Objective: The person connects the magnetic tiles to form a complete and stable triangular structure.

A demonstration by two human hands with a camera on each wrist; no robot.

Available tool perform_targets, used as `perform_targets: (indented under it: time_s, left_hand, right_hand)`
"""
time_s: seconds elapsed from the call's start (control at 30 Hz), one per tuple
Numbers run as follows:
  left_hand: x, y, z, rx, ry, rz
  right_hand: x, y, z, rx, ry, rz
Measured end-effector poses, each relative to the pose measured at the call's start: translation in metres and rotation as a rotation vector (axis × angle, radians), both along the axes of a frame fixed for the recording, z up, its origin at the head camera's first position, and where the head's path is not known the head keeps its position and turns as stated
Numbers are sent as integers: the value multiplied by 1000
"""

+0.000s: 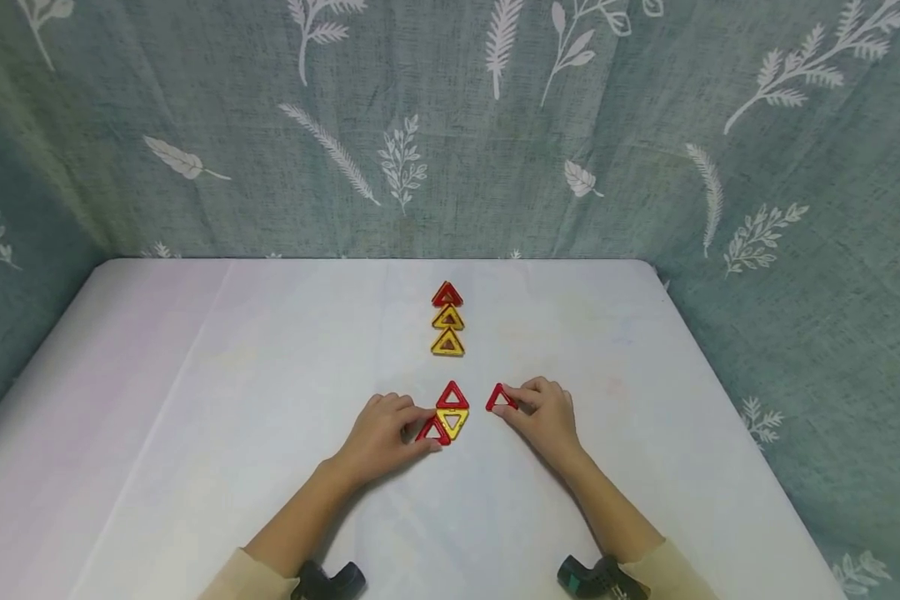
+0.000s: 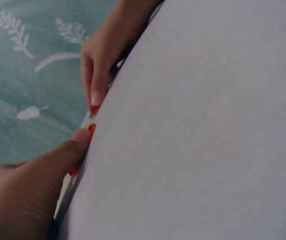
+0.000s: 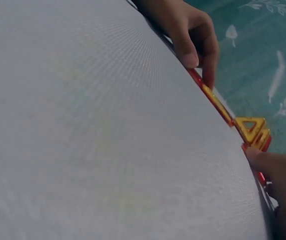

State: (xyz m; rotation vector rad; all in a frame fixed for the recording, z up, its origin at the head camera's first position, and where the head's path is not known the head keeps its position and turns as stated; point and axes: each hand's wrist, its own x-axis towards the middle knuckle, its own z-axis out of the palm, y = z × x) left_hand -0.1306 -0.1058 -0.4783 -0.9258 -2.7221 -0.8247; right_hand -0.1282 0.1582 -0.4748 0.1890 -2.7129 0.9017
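In the head view, my left hand (image 1: 382, 435) holds a red triangle tile (image 1: 444, 436) between thumb and fingers, flat on the table. That tile lies against the left side of a point-down yellow triangle tile (image 1: 452, 412). Above the yellow one is another red triangle tile (image 1: 452, 405), point up. My right hand (image 1: 547, 417) pinches a separate red triangle frame (image 1: 492, 399), a short gap to the right of the group. The left wrist view shows the thumb of the left hand (image 2: 37, 182) on red edges, with the right hand (image 2: 105, 57) beyond.
Farther back on the white table (image 1: 270, 333) is a column of triangle tiles: a red one (image 1: 447, 291) at the back, then a yellow one (image 1: 447, 324) and another yellow one (image 1: 447, 352). A leaf-patterned green cloth (image 1: 450, 125) hangs behind the table and at its sides.
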Motion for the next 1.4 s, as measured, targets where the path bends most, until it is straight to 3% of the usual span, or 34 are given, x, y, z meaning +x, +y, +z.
perform_targets:
  time_s: [0.37,0.53,0.77,1.03,1.2,1.3,1.4]
  left_hand:
    - [2,2,0,-4,46,-2]
    - [3,6,-1,25,65,22]
    - [8,15,-1,60,108,56]
    - [10,16,1,49,66,83]
    - [7,15,-3,102,61,95]
    - [4,13,-6,154,52,133]
    - [2,13,-6,176,0,197]
  right_hand:
    - [6,-5,-4,13,190,263]
    - [7,-7,-2,53,212,402]
    - [8,-7,-2,64,189,416]
    - [4,-4,-4,60,182,463]
    - [2,-2,-5,38,193,496]
    - [1,-1,-4,27,167,515]
    - [0,1,-4,27,134,532]
